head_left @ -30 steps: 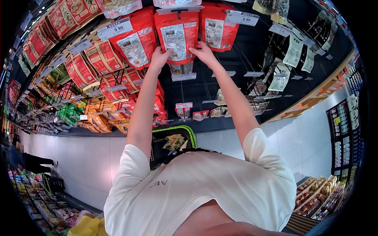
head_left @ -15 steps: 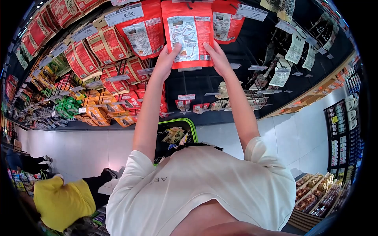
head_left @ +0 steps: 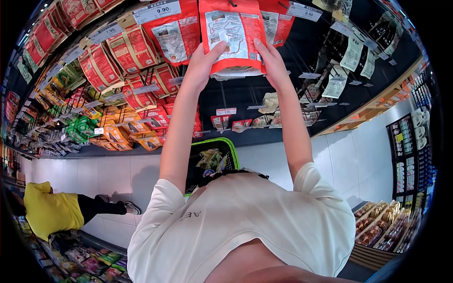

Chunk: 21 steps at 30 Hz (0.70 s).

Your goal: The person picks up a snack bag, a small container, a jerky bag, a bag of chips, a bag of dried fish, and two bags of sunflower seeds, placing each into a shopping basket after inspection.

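Note:
A red pouch (head_left: 233, 35) with a pale printed panel is at the top centre, its upper edge at a display hook. My left hand (head_left: 206, 63) grips its lower left side, thumb on the front. On the lower right side my right hand (head_left: 272, 60) holds it the same way, fingers behind the pouch. Something pale shows under the pouch's bottom edge. Similar red pouches (head_left: 173, 37) hang beside it, near a price label (head_left: 157, 11) reading 9.90.
Below my arms stands a black basket with a green rim (head_left: 230, 146), with packets inside. Hooks with red, orange and green packs (head_left: 81, 128) fill the left. A person in yellow (head_left: 53, 210) is at lower left. Trays of packaged food (head_left: 377, 226) stand at lower right.
The pouch and both my hands have shifted slightly right in view, and the pouch's lower edge has tilted, showing something pale beneath. The person in yellow has moved left and up.

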{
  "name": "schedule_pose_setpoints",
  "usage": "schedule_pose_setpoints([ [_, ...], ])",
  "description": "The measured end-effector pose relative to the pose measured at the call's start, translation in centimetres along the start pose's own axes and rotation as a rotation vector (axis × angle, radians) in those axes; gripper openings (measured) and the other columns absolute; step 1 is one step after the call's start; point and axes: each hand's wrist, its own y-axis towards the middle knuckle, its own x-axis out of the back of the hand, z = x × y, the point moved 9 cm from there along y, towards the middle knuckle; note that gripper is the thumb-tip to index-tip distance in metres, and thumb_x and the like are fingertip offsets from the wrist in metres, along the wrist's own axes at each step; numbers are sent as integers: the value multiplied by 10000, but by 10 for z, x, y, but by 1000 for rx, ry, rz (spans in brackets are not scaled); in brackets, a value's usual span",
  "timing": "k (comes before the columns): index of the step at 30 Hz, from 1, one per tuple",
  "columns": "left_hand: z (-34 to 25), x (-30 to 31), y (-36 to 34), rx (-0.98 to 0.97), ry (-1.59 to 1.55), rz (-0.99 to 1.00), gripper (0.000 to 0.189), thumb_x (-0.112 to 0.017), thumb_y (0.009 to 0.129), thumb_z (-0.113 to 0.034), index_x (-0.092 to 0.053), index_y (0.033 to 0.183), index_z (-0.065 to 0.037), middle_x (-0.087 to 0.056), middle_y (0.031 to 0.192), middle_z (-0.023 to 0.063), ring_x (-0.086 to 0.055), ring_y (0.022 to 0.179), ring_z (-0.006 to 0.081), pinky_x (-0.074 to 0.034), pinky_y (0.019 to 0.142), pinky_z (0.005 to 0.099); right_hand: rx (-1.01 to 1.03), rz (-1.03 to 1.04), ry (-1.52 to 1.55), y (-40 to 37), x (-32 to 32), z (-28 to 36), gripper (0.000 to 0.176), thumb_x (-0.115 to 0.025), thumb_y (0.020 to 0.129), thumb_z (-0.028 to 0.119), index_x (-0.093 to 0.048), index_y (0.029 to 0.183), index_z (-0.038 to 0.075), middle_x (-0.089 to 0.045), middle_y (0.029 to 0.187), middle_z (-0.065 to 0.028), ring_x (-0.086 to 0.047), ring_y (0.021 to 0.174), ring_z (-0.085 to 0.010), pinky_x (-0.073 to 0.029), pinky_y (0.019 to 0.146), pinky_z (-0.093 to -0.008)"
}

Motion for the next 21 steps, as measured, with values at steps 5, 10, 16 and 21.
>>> schedule_pose_setpoints([
  [5, -2, -3, -12, 41, -28, 18, 367, -542, 811, -192, -428, 1076, 34, -523, 1050, 127, -526, 930, 150, -430, 780, 266, -8, -20, -31, -17, -10, 18, 404, -501, 833, 283, -439, 1094, -20, -535, 1007, -80, -512, 889, -100, -389, 793, -226],
  [10, -3, -5, -30, 49, -73, 2, 365, -543, 810, -178, -416, 1081, 32, -522, 1052, 127, -528, 933, 155, -429, 793, 277, -52, -47, -112, -35, -11, 18, 408, -487, 839, 293, -439, 1096, -21, -524, 1032, -83, -501, 902, -93, -383, 796, -222],
  [16, 2, -4, -47, 34, -65, -3, 385, -560, 791, -139, -397, 1099, 24, -518, 1053, 115, -522, 933, 152, -421, 802, 278, -44, -148, 22, -56, 2, 7, 398, -441, 858, 309, -440, 1093, -12, -521, 1023, -63, -485, 908, -87, -365, 807, -212],
  [21, -2, -9, -66, -17, -37, 28, 412, -569, 766, -93, -383, 1115, 20, -514, 1056, 107, -520, 927, 141, -421, 801, 274, 41, -146, -14, -78, -5, 16, 394, -422, 870, 289, -414, 1135, -2, -504, 1038, -45, -460, 929, -79, -350, 822, -214],
])
